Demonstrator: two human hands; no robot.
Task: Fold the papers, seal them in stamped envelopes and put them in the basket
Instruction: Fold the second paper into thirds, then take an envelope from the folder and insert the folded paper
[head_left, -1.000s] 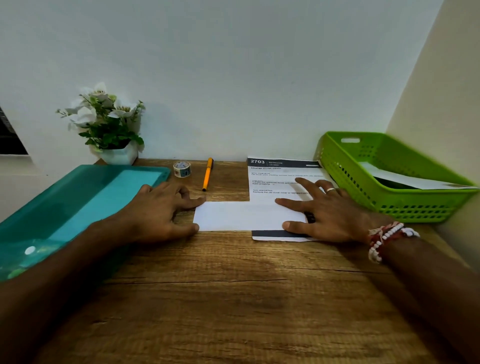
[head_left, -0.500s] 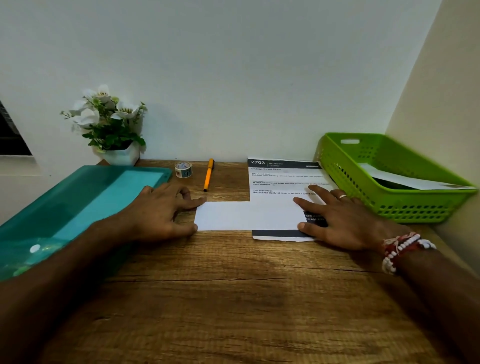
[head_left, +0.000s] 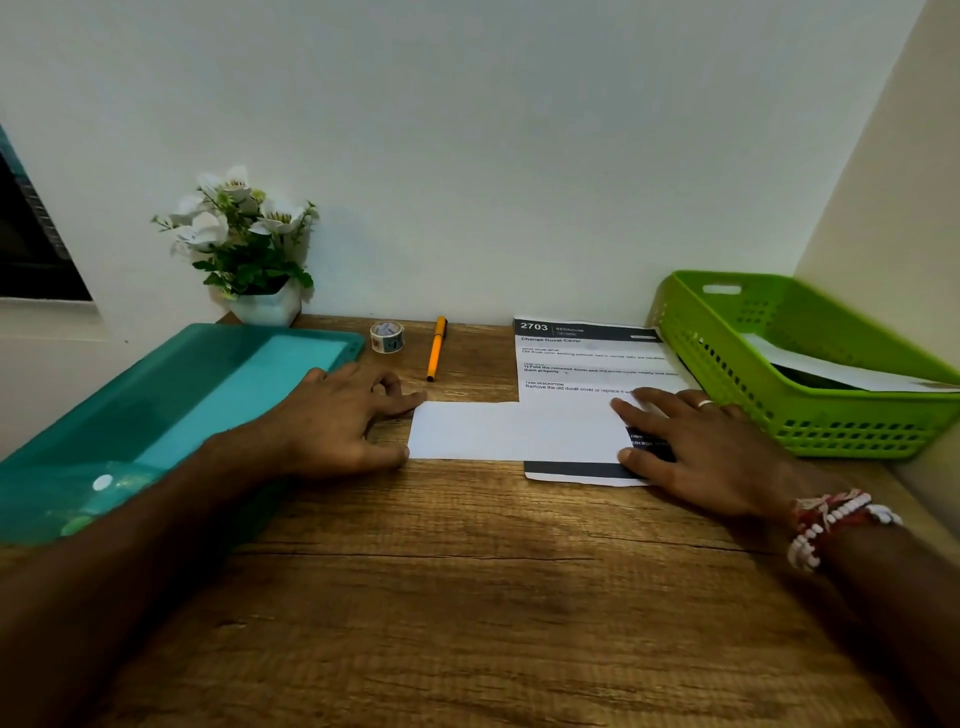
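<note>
Mid-frame the paper (head_left: 498, 431) lies partly over a printed sheet (head_left: 582, 358), the left hand (head_left: 343, 415) touching its left edge with relaxed fingers, the right hand (head_left: 696, 447) spread flat on its right end. Uneven pressure could skew the crease or drag the sheet beneath. The worktop (head_left: 467, 597) is grained wood in a pale-walled corner, with the basket (head_left: 831, 421) at right.

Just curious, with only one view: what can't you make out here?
In the head view:
Floor of the green basket, hidden by its near wall and the white paper inside.
Middle of the printed sheet, covered by the folded paper and right hand; small lines blur.
Teal folder, cut off by the left edge.
Print on the tape roll, too small.
</note>
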